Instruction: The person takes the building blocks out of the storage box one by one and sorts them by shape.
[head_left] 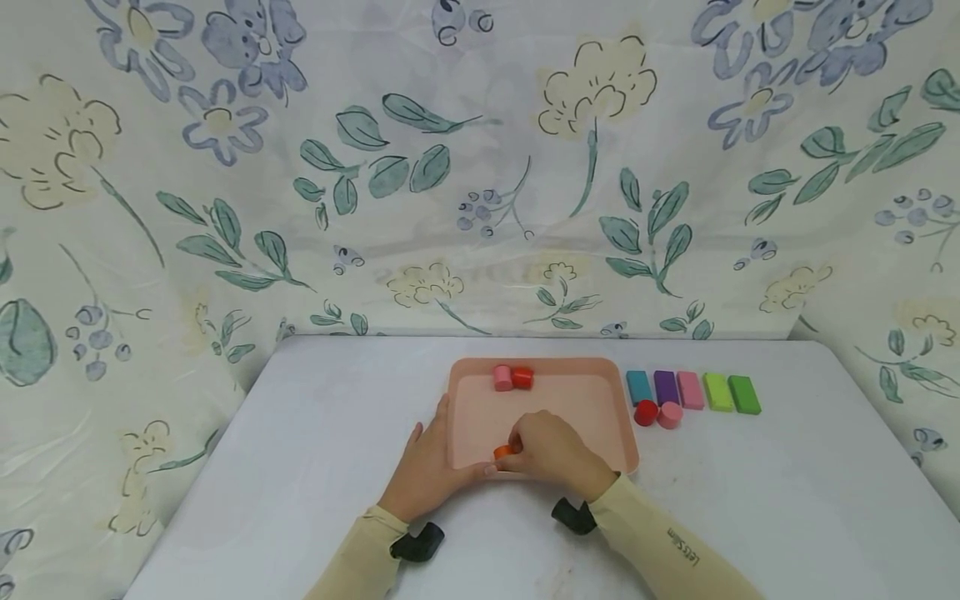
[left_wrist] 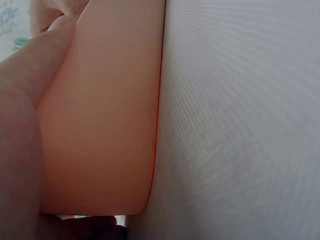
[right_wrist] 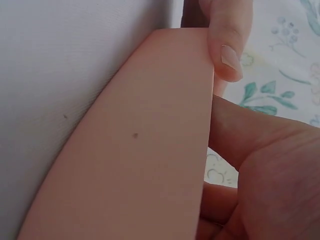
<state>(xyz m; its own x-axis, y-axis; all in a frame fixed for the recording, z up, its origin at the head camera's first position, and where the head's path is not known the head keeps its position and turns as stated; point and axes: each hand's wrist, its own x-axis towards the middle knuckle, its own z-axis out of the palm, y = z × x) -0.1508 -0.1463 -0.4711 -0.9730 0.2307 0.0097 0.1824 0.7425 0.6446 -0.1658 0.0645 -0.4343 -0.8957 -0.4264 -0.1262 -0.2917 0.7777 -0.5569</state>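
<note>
A shallow pink tray (head_left: 570, 400) lies on the table. My left hand (head_left: 427, 471) rests against its near left corner, fingers stretched along the left side and thumb on the near rim. Between the fingertips of my right hand (head_left: 555, 446) is a small orange block (head_left: 502, 452), partly hidden, low inside the tray near that corner. Farther back in the tray, a pink cylinder (head_left: 502, 378) and a red cylinder (head_left: 522, 378) lie side by side. Both wrist views look at the tray's outer wall (left_wrist: 105, 125), so the block is hidden there.
Right of the tray stand several rectangular blocks: blue (head_left: 639, 387), purple (head_left: 666, 387), pink (head_left: 691, 390), yellow-green (head_left: 717, 392) and green (head_left: 745, 394). Before them are a red cylinder (head_left: 646, 412) and a pink cylinder (head_left: 670, 415). A floral cloth (head_left: 487, 167) hangs behind the white table (head_left: 315, 433).
</note>
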